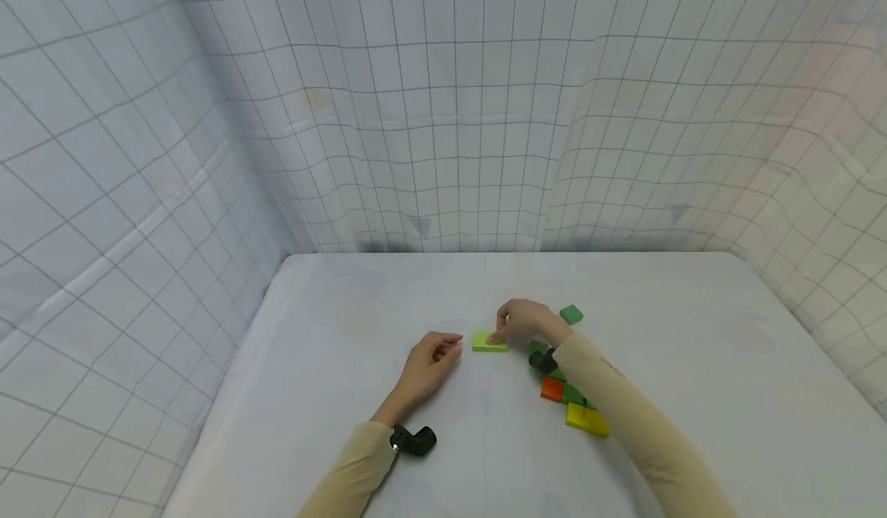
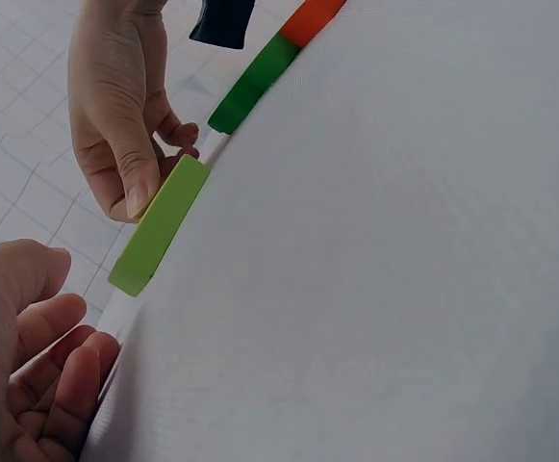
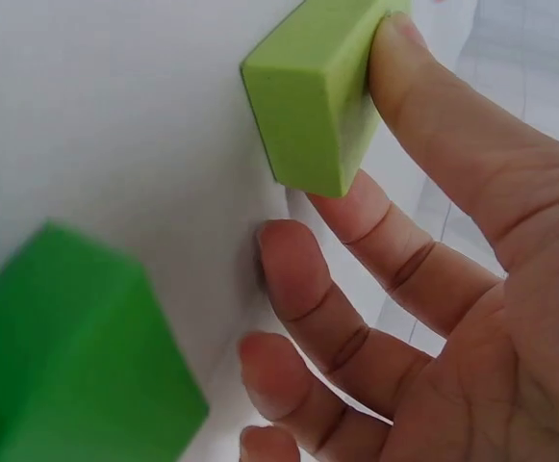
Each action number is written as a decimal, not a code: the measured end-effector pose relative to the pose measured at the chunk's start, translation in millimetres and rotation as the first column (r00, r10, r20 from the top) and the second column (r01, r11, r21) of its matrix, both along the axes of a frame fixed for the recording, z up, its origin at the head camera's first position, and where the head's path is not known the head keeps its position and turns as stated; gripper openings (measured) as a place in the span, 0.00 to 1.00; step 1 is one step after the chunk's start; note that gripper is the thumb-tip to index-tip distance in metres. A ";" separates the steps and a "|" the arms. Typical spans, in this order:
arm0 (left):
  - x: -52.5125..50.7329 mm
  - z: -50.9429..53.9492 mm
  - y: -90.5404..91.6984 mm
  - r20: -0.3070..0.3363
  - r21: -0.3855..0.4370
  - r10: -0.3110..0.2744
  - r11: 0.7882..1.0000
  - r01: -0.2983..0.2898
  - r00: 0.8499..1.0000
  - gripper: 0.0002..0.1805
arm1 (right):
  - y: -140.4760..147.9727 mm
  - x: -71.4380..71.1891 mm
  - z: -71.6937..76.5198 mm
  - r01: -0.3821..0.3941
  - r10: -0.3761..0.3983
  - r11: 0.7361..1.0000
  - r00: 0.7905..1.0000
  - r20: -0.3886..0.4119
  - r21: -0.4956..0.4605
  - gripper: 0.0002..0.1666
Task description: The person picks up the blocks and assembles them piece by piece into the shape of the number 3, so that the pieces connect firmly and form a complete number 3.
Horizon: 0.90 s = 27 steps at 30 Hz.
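On the white table lies a light green rectangular block (image 1: pixel 481 345), flat in the head view. My right hand (image 1: pixel 530 319) pinches its right end: the thumb presses the upper face and the index fingertip meets the end, as the right wrist view shows on the block (image 3: pixel 293 120). The other right fingers are loosely bent beside it. To the block's left my left hand (image 1: pixel 424 365) rests near the table, fingers loosely curled around nothing. A small gap separates it from the block (image 2: pixel 164 226) in the left wrist view.
Right of the light green block, partly under my right forearm, lie several dark green blocks (image 1: pixel 572 395), an orange-red block (image 1: pixel 551 389) and a yellow block (image 1: pixel 587 419). A green block (image 1: pixel 571 315) lies farther back. White grid-patterned curtains (image 1: pixel 457 156) surround the table (image 1: pixel 333 310).
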<state>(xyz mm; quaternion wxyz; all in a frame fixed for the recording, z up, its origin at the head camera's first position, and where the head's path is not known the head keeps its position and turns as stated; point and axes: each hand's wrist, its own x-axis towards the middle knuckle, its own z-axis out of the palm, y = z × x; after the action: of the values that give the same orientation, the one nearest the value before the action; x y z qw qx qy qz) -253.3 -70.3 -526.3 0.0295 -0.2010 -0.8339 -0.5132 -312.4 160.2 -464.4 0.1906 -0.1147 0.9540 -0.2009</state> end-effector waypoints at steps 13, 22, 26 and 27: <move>1.0 -0.5 0.4 -0.115 -0.091 -0.030 0.996 0.019 0.993 0.11 | -17.7 25.1 -1.5 -0.084 0.086 0.996 0.995 -0.045 0.043 0.21; 2.1 2.8 -1.2 -0.170 -0.174 -0.099 0.982 0.069 0.980 0.11 | -22.1 38.1 2.3 -0.097 0.098 0.995 0.993 -0.060 0.027 0.20; 2.1 3.1 -0.8 -0.185 -0.185 -0.110 0.980 0.075 0.977 0.10 | -22.8 42.8 2.5 -0.102 0.102 0.995 0.992 -0.070 0.015 0.18; 1.7 3.0 -0.8 -0.186 -0.191 -0.113 0.978 0.077 0.976 0.10 | -22.7 43.7 2.2 -0.102 0.103 0.995 0.992 -0.072 0.009 0.18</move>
<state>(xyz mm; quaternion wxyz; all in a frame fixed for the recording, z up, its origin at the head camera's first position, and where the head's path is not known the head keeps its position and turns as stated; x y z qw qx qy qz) -251.6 -71.1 -523.3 0.0680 -0.2921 -0.8600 -0.4129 -268.7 137.4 -462.2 0.1664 -0.1703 0.9537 -0.1839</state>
